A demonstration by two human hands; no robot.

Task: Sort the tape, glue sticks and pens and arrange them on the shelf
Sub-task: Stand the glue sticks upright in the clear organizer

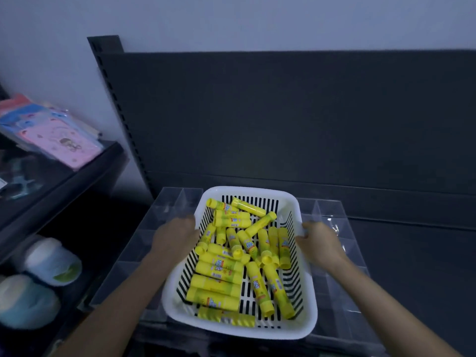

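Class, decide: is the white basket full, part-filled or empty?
Part-filled. Yellow glue sticks lie loose in the basket, bare slotted floor showing at the far end.

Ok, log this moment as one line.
left hand: grips left rim of white basket | right hand: grips right rim | glue sticks: loose in basket | basket: over clear divider tray

Bare left hand (pixel 176 235); bare right hand (pixel 319 242)

White slotted plastic basket (pixel 306 313), glossy yellow glue sticks (pixel 216 292), clear organizer (pixel 327 210).
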